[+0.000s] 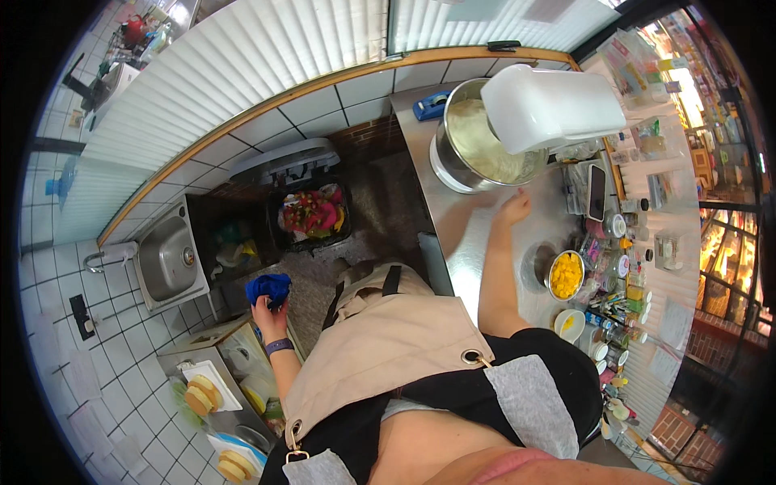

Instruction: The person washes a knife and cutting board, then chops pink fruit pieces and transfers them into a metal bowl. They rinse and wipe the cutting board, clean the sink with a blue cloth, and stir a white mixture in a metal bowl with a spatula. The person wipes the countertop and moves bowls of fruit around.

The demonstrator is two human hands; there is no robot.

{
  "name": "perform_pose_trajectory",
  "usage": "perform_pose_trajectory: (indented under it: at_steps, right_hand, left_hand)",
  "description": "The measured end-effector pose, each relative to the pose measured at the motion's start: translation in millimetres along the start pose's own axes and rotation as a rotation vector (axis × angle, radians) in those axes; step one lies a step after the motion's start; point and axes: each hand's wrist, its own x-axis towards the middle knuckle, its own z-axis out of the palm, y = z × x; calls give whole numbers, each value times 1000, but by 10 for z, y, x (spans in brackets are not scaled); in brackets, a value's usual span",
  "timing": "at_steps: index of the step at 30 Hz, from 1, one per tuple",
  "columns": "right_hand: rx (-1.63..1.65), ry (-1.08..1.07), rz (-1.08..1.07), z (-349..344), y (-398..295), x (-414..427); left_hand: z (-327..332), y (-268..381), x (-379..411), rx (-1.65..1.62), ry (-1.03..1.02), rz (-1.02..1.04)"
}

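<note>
My left hand point(267, 316) is out to the side, gripping a crumpled blue cloth point(268, 290). On the steel counter point(464, 242) to my right stands a white stand mixer point(555, 109). Its metal bowl point(451, 130) holds a pale, creamy mass. My right hand point(513, 207) is just in front of that bowl, low over the counter. Its fingers look curled, and whether they touch anything is hard to see. Nearer to me along the counter are a metal bowl of yellow fruit cubes point(567, 276) and a white bowl point(576, 327) with a few yellow bits.
A blue tape dispenser point(429, 107) lies beside the mixer. A phone point(597, 193) leans among jars point(617, 225) lining the window. Ahead on the floor, an open bin point(347, 233) contains fruit scraps. Left are a sink point(173, 267) and a unit bearing layered cakes point(203, 394).
</note>
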Motion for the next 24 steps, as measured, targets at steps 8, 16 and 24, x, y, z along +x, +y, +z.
perform_pose_trajectory:
  at_steps: [8, 16, 24]
  right_hand:
    - [-496, -1245, 324, 439, -222, -3280]
    - [-413, -1563, 416, 1512, -182, -5393]
    - [-497, -1887, 452, 2111, -445, -7283]
  left_hand:
    - [-857, 254, 331, -220, 41, -44]
    - [-1590, 1242, 455, -455, -12, 14]
    - [-1915, 2282, 746, -647, -107, 118]
